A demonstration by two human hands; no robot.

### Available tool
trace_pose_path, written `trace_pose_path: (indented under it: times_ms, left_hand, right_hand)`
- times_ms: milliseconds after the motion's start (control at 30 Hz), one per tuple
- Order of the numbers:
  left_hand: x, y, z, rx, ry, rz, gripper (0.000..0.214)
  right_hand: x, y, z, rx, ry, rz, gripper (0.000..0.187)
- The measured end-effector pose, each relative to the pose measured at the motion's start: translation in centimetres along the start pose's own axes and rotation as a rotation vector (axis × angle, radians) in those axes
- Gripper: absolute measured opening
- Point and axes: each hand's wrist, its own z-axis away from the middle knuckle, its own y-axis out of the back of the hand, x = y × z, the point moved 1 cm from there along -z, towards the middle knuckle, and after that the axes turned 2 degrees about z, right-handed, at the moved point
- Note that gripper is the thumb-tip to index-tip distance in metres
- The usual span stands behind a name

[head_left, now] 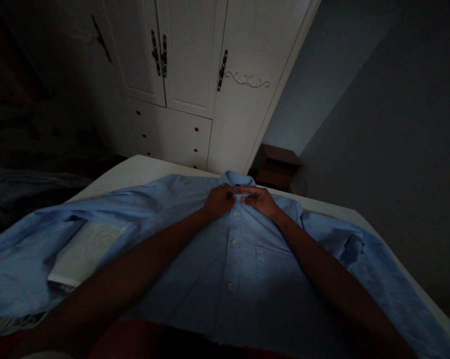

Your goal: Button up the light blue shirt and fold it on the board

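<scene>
Lower buttons [234, 241] look fastened on the blue shirt [202, 279], while left hand [219, 201] and right hand [263, 201] pinch cloth beneath the apparently unfastened collar [243, 179].

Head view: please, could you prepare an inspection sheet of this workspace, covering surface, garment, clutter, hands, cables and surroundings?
Surface: flat white tabletop, largely covered.
Job's things: light-blue, long-sleeved cloth shirt lies front up, sleeves spread to both sides; pale round buttons run down its front.
Clutter: dark, crumpled heap at the left edge, too dim to identify.
Grippers: bare left hand and bare right hand meet at the shirt front, just below its collar; grip details too dark to tell.
Cables: nothing seen.
Surroundings: white panelled wardrobe behind; brown box-shaped cabinet beside it; dim lighting.
</scene>
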Motion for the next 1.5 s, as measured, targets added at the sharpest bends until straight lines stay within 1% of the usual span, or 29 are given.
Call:
trace_pose_path:
  times_ms: [167,300,400,533,667,767,900,1133,1233,1367,1500]
  left_hand:
    - [0.7,0.3,0.3,-0.016,-0.013,-0.071,0.019]
    - [1.1,0.6,0.3,-0.032,-0.006,-0.063,0.019]
    - [0.9,0.6,0.3,-0.038,-0.016,-0.030,0.017]
    - [0.3,0.4,0.1,-0.016,-0.045,0.023,0.016]
    - [-0.2,0.3,0.0,-0.016,-0.058,0.079,0.016]
    - [-0.2,0.2,-0.1,-0.015,-0.052,0.080,0.018]
    - [-0.1,0.2,0.0,-0.011,-0.043,0.050,0.018]
    - [0.2,0.4,0.2,0.005,-0.107,0.038,0.015]
    - [0.3,0.5,0.3,0.008,-0.121,0.042,0.013]
    - [0.7,0.6,0.3,0.007,-0.101,0.041,0.013]
    - [1.0,0.7,0.3,0.009,-0.041,0.049,0.012]
  right_hand:
    - [0.1,-0.2,0.0,0.024,0.017,0.010,0.039]
    - [0.0,-0.4,0.1,0.050,0.031,-0.005,0.036]
    - [-0.1,-0.4,0.1,0.052,0.036,-0.005,0.035]
    - [-0.2,-0.4,0.2,0.040,0.025,-0.010,0.035]
    - [-0.4,-0.4,0.2,0.055,0.064,0.024,0.034]
    - [-0.7,-0.5,0.4,0.081,0.109,0.098,0.034]
    - [-1.1,-0.6,0.7,0.082,0.158,0.172,0.033]
    - [-1.3,-0.7,0.9,0.101,0.190,0.158,0.028]
    - [-1.3,-0.7,0.8,0.084,0.187,0.150,0.027]
    - [-1.2,-0.6,0.7,0.061,0.173,0.154,0.025]
    - [-1.2,-0.7,0.7,0.057,0.192,0.156,0.026]
